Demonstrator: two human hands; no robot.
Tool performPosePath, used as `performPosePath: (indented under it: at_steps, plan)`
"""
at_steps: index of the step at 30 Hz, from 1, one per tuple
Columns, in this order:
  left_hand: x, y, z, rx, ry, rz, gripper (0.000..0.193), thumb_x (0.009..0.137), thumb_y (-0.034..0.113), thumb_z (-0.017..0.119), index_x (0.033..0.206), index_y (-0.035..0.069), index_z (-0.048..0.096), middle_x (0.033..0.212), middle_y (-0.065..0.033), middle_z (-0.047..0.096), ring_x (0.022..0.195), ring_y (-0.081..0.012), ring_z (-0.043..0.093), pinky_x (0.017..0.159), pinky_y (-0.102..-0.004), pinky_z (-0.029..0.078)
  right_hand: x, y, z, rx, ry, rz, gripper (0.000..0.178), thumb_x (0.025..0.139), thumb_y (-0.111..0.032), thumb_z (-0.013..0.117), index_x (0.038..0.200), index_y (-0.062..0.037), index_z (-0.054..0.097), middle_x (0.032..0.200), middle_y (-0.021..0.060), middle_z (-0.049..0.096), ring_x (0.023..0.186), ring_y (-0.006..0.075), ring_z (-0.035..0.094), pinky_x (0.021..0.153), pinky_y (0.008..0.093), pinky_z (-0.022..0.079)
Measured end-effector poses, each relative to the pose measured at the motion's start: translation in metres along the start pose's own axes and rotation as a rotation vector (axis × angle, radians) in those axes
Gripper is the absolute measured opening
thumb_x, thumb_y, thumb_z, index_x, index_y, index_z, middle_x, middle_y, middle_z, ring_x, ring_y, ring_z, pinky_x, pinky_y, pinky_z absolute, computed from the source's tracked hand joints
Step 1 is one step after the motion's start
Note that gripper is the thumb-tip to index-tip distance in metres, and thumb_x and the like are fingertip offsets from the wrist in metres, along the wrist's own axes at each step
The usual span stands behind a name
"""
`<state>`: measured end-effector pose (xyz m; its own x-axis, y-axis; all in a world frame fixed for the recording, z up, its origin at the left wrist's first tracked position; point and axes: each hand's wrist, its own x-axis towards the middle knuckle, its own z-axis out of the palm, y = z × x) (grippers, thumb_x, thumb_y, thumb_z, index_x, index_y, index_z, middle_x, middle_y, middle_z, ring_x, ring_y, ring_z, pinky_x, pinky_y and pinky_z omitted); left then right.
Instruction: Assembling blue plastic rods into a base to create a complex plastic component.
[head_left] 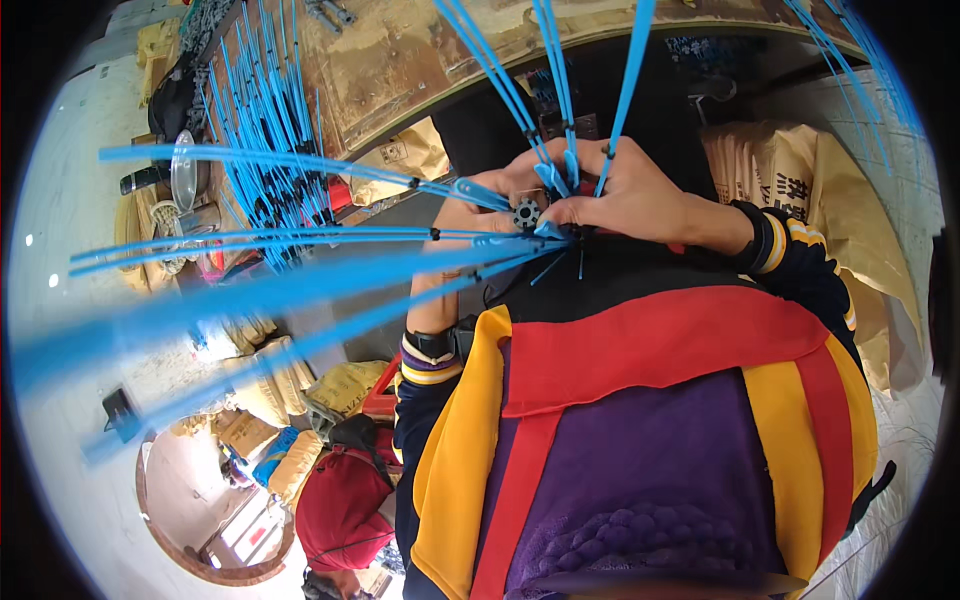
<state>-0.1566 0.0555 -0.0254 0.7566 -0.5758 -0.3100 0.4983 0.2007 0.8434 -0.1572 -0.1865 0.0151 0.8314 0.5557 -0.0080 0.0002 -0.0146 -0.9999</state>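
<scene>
In front of my chest I hold a frame of long blue ribs with small black joints, fanned out around a grey notched hub. My left hand is closed on the left side of the frame near the hub, and several blue ribs run out past it to the left. My right hand pinches the blue rib ends beside the hub, thumb toward it. Other blue ribs rise from there toward the table. The fingertips partly cover the rib ends.
A worn wooden table lies ahead. A dense bundle of similar blue ribs stands at the left; more blue ribs are at upper right. A large brown paper sack is on the right. A person in red headwear is at lower left.
</scene>
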Motion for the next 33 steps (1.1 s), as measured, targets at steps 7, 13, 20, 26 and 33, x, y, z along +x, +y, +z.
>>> performPosePath:
  at_steps: [7,13,20,26,33]
  plan:
    - [0.035,-0.01,-0.011,0.012,-0.116,-0.054,0.029,0.077,0.012,0.077,0.097,0.001,0.061,0.089,-0.0066,0.063,0.082,-0.0156,0.06,0.074,-0.0292,0.05,0.021,0.012,-0.015,0.289,-0.109,-0.08,0.047,0.08,-0.005,0.074,0.123,-0.001,0.056,0.106,0.0058,0.065,0.096,0.0122,0.062,0.087,0.0265,0.049]
    - [0.021,-0.02,0.017,-0.151,0.377,0.401,0.03,0.081,0.012,0.074,0.105,0.003,0.058,0.091,-0.005,0.063,0.083,-0.0115,0.059,0.073,-0.0264,0.049,0.016,0.03,-0.011,0.31,0.35,-0.059,0.04,0.079,-0.004,0.074,0.115,-0.0023,0.056,0.106,0.0051,0.063,0.095,0.0118,0.061,0.087,0.0269,0.049]
    - [-0.012,0.006,0.046,0.49,0.539,0.417,0.029,0.083,0.007,0.072,0.109,0.003,0.058,0.093,-0.0047,0.063,0.085,-0.0084,0.058,0.072,-0.0218,0.047,0.037,0.007,0.02,0.297,0.398,-0.091,0.04,0.079,-0.004,0.076,0.112,-0.0038,0.053,0.099,0.0033,0.062,0.093,0.0111,0.061,0.084,0.0257,0.049]
    - [-0.01,0.012,0.061,0.336,0.613,0.35,0.032,0.083,0.006,0.072,0.111,0.001,0.055,0.095,-0.003,0.063,0.083,-0.0082,0.06,0.07,-0.0223,0.047,0.028,0.011,0.038,0.257,0.422,-0.041,0.047,0.078,-0.005,0.077,0.116,-0.0036,0.051,0.098,0.0034,0.061,0.092,0.0111,0.061,0.083,0.0253,0.049]
    - [0.006,0.008,0.072,0.357,0.532,0.407,0.034,0.084,0.01,0.074,0.11,0.002,0.053,0.091,-0.0033,0.065,0.075,-0.009,0.061,0.065,-0.0236,0.048,0.017,0.01,0.025,0.322,0.416,-0.02,0.054,0.077,-0.006,0.078,0.122,-0.0023,0.048,0.101,0.0048,0.06,0.092,0.0116,0.06,0.084,0.0268,0.049]
